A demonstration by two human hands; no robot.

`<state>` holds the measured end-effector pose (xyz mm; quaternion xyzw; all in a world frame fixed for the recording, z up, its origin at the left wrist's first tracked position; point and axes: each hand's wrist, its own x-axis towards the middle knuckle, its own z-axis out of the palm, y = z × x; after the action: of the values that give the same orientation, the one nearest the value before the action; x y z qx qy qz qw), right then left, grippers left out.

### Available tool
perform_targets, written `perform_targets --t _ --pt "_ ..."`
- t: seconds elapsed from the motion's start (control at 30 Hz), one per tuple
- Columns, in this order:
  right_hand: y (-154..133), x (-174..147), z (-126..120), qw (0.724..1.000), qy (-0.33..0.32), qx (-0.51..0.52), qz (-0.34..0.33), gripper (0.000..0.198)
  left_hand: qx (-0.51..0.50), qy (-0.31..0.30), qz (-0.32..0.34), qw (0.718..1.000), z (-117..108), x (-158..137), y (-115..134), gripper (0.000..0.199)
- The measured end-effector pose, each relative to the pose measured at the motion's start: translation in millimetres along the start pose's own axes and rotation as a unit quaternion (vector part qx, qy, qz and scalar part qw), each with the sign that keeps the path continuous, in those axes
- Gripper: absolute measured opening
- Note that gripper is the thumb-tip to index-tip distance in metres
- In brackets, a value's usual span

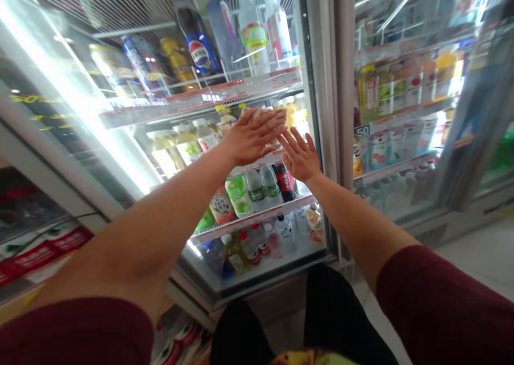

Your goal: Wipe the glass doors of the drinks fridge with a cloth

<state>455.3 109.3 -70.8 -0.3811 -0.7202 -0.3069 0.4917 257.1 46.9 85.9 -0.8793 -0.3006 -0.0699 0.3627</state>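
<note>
My left hand [255, 135] reaches to the middle of the upright drinks fridge and lies flat over a pale, crumpled cloth [281, 113]. Only the cloth's upper edge shows past the fingers. Just right of it and slightly lower, my right hand [301, 153] has its fingers spread and holds nothing. Both palms face the fridge's glass door [257, 271], which looks closed; whether the right palm touches the glass I cannot tell. Behind the glass, shelves carry bottles, among them a dark cola bottle [198, 46] and a green-labelled bottle [239, 196].
A second glass-fronted fridge [401, 124] stands to the right, past a grey metal frame [333, 113]. At the left are shelves with red packages [44, 255]. A bright light strip [80, 92] runs along the fridge's left side. My legs are close below the door.
</note>
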Motion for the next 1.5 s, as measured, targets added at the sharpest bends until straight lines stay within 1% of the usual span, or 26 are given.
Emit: perform_targets --t 0.03,0.1,0.13,0.17,0.2,0.3,0.33,0.37,0.43,0.5,0.57,0.63,0.7,0.73,0.8,0.87,0.93,1.0,1.03,1.07,1.17,1.23,1.3,1.37,1.43,1.5 --pt "-1 0 -1 1.0 0.003 -0.004 0.0 0.055 0.002 0.012 -0.018 1.0 -5 5 -5 0.064" --pt "-2 0 -3 1.0 0.007 -0.012 0.001 0.055 0.005 0.047 -0.078 0.996 -14 13 -11 0.069" --pt "-2 0 -4 1.0 0.005 -0.014 0.002 0.056 0.005 0.059 -0.104 0.993 -16 16 -12 0.071" --pt "-3 0 -4 1.0 0.002 -0.015 0.002 0.056 0.006 0.063 -0.115 0.991 -18 18 -10 0.071" --pt "-3 0 -5 1.0 -0.002 -0.015 0.004 0.056 0.007 0.057 -0.109 0.992 -19 20 -8 0.071" --pt "-3 1 -5 1.0 -0.011 -0.011 0.006 0.057 0.016 0.011 -0.035 0.999 -27 24 -3 0.067" --pt "-3 1 -5 1.0 -0.013 -0.01 0.005 0.057 0.02 0.002 -0.022 1.0 -33 26 -5 0.066" --pt "-3 1 -5 1.0 -0.014 -0.009 0.005 0.058 0.023 0.004 -0.028 0.999 -41 30 -9 0.066" --pt "-3 1 -5 1.0 -0.016 -0.009 0.005 0.059 0.026 0.029 -0.078 0.996 -59 41 -19 0.067" --pt "-2 0 -5 1.0 -0.016 -0.011 0.007 0.059 0.024 0.058 -0.14 0.988 -71 51 -26 0.069" --pt "-2 0 -5 1.0 -0.014 -0.012 0.007 0.058 0.021 0.072 -0.177 0.981 -72 57 -24 0.071" --pt "-3 0 -5 1.0 -0.009 -0.013 0.006 0.057 0.014 0.06 -0.181 0.982 -63 58 -16 0.07" --pt "-3 0 -4 1.0 -0.001 -0.016 0.004 0.056 0.011 0.036 -0.152 0.988 -57 56 -9 0.068" --pt "-3 0 -4 1.0 0.003 -0.019 0.001 0.056 0.015 0.022 -0.133 0.991 -58 55 -9 0.067" --pt "-3 -1 -4 1.0 0.01 -0.023 -0.002 0.056 0.035 0.012 -0.115 0.993 -70 54 -18 0.067" --pt "-3 -1 -4 1.0 0.011 -0.024 -0.003 0.056 0.057 0.031 -0.148 0.987 -91 55 -36 0.071" --pt "-2 -1 -4 1.0 0.004 -0.019 0.0 0.057 0.062 0.063 -0.224 0.97 -110 56 -54 0.075" --pt "-2 -1 -5 1.0 -0.006 -0.012 0.003 0.057 0.056 0.079 -0.279 0.955 -118 55 -65 0.075" --pt "-2 -1 -5 1.0 -0.01 -0.009 0.005 0.057 0.053 0.078 -0.289 0.953 -117 53 -67 0.075" --pt "-2 -1 -5 1.0 -0.012 -0.007 0.006 0.057 0.052 0.073 -0.286 0.954 -114 51 -67 0.076" --pt "-2 -1 -4 1.0 -0.002 -0.011 0.002 0.057 0.054 0.05 -0.24 0.968 -107 43 -68 0.075" --pt "-2 -2 -3 1.0 0.012 -0.019 -0.005 0.056 0.06 0.046 -0.223 0.972 -112 36 -77 0.074" --pt "-1 -2 -2 1.0 0.018 -0.023 -0.008 0.056 0.069 0.065 -0.244 0.965 -124 28 -91 0.072" --pt "-1 -2 -2 1.0 0.013 -0.019 -0.006 0.057 0.075 0.099 -0.293 0.948 -133 19 -104 0.073" --pt "-1 -2 -1 1.0 0.006 -0.011 -0.003 0.058 0.078 0.125 -0.325 0.934 -133 8 -106 0.075" --pt "0 -2 -1 1.0 0.008 -0.007 -0.001 0.058 0.076 0.125 -0.313 0.939 -123 -5 -99 0.077"
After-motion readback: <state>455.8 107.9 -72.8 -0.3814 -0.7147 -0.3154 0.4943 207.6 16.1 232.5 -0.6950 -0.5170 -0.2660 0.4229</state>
